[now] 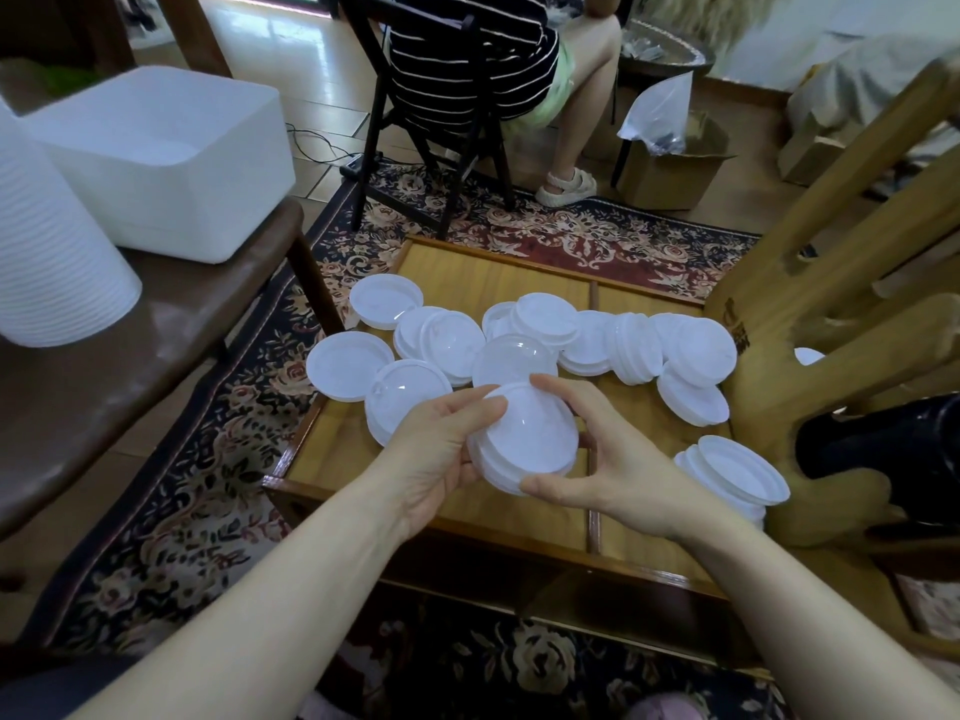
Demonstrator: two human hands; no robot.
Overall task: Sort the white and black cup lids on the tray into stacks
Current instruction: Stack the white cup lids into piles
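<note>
Black lids: not made out anywhere on the tray; only white ones visible. Tray's right end hidden behind a pale wooden chair frame at the right of the frame; a sliver of one more white lid seen through its slats. Dark rounded object at the right edge, identity unclear. Seated person at top centre cut off above the torso, on a black folding chair. Exact number of lids in the held stack not countable.

Surroundings: white bin and a ribbed white stack on a brown table at upper left. Cardboard box with a plastic bag at upper right. Patterned rug under the tray.

Loose white lids spread in an overlapping row across the tray's middle, two overhanging its left rim. Short stack of lids at the tray's right, beside the chair frame.

Grip: left hand grasps the left edge of a small stack of white lids, thumb on the upper rim, fingers curled beneath. Right hand pinches the same stack, index finger arched over the far rim, thumb against the near rim. Stack tilted, raised above the tray's centre.
</note>
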